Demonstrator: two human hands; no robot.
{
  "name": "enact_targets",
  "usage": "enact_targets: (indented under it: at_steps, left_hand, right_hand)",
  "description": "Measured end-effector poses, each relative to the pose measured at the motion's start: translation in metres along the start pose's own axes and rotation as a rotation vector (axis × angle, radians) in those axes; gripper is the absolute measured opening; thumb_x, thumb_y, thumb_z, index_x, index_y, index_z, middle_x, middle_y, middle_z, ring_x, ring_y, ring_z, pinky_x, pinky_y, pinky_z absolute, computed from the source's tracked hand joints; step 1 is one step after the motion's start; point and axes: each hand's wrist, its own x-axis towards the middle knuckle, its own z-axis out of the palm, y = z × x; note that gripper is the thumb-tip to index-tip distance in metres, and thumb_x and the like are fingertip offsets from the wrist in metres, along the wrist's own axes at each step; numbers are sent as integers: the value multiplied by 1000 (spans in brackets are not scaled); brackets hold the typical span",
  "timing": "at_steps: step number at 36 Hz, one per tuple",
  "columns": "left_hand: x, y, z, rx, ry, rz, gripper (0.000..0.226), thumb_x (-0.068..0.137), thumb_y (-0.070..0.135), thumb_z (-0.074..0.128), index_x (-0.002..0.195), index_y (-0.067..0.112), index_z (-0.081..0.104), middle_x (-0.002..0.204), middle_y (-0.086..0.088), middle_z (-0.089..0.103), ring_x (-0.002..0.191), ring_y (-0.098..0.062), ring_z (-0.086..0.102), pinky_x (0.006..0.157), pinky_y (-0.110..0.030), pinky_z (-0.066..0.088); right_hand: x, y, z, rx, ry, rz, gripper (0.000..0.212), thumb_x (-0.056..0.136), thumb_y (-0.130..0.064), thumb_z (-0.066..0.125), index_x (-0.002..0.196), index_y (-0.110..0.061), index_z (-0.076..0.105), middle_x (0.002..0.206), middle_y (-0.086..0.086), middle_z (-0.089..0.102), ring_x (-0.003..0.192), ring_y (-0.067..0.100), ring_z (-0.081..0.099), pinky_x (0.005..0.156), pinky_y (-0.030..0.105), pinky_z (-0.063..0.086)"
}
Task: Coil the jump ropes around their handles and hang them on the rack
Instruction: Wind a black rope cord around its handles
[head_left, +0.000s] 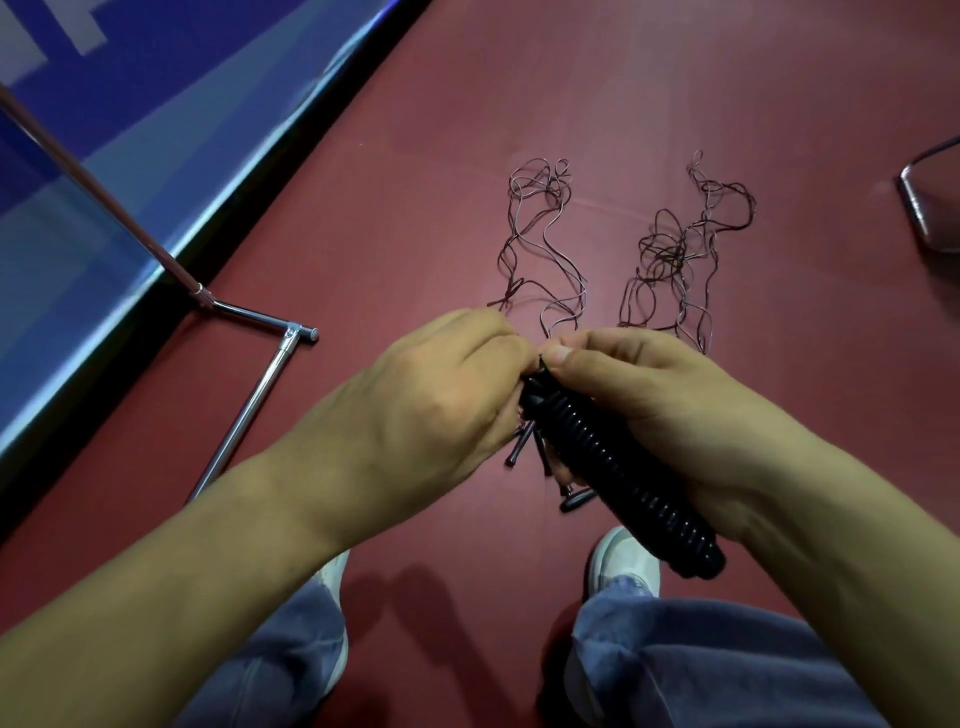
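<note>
A black jump rope bundle (618, 457), its cord wound in tight coils around the handles, is held above the floor. My right hand (654, 389) grips the bundle along its right side, thumb pressed at its top end. My left hand (441, 389) is closed on that same top end, fingers pinching the cord. Short black ends (524, 447) hang below the left hand. Two loose jump ropes lie tangled on the red floor beyond my hands, one on the left (540, 244) and one on the right (680, 254). The chrome rack base (254, 395) stands at the left.
A blue mat with a black edge (156, 156) fills the upper left behind the rack's pole (98, 192). A metal chair leg (919, 208) shows at the right edge. My white shoes (628, 561) and jeans are below the hands on the red floor.
</note>
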Motion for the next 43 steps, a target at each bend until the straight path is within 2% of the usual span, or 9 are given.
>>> enact_targets:
  at_steps: [3,8,13,17,27,32,37,40,43]
  left_hand:
    - [-1,0,2,-35,-68,-19,14,97,5,52,95,-1,64,88,-11,57,73,-24,51,70,-41,47]
    - [1,3,-1,-90,-135,-16,9,93,1,53,95,-1,62,88,-11,56,73,-22,48,69,-36,45]
    - [4,8,-6,-96,-148,-10,10,92,2,53,90,-4,61,85,-13,56,69,-26,48,65,-44,46]
    - [4,8,-8,-139,-182,0,10,92,2,54,90,-4,62,85,-12,59,69,-29,54,63,-45,47]
    - [1,7,-11,-194,-137,-13,6,92,2,60,93,1,66,86,-4,62,71,-18,54,67,-36,47]
    - [6,9,-18,-257,-129,-73,8,90,8,64,95,6,70,82,-2,67,72,-18,62,65,-36,50]
    - [6,10,-20,-286,-120,-110,8,86,8,67,92,10,73,79,1,69,70,-12,63,66,-28,50]
    - [4,9,-20,-319,-99,-172,9,85,8,69,92,12,74,78,3,70,69,-10,65,65,-23,51]
    - [4,11,-22,-395,-57,-207,9,84,1,73,89,8,75,74,1,70,66,-11,67,60,-28,54]
  right_hand:
    - [-1,3,-2,-39,-19,0,16,100,-13,56,98,0,64,70,15,65,54,29,58,49,30,51]
    - [-3,6,-7,-66,-49,-14,19,99,-13,57,85,-5,67,68,19,63,57,30,57,54,34,51]
    - [-5,6,-10,-83,-62,-5,21,97,-13,59,101,7,62,73,19,64,64,35,57,61,37,49]
    - [-5,8,-9,-86,-59,3,24,98,-9,57,106,14,56,79,22,61,67,41,53,63,41,52]
    - [-8,9,-9,-10,-97,-17,10,98,-5,56,104,2,60,77,22,61,57,31,56,55,40,53]
    - [-12,6,-11,44,-124,-16,13,90,-7,60,101,-1,60,73,20,63,59,32,56,52,37,53]
    - [-12,8,-11,66,-144,-12,14,87,-6,68,99,-1,62,76,24,62,61,33,57,54,39,54]
    - [-10,9,-11,87,-144,-12,15,86,-7,64,100,-1,62,77,26,62,61,33,57,52,39,54]
    - [-8,9,-12,113,-177,-18,11,88,-7,65,98,-2,62,77,23,63,60,32,58,52,38,54]
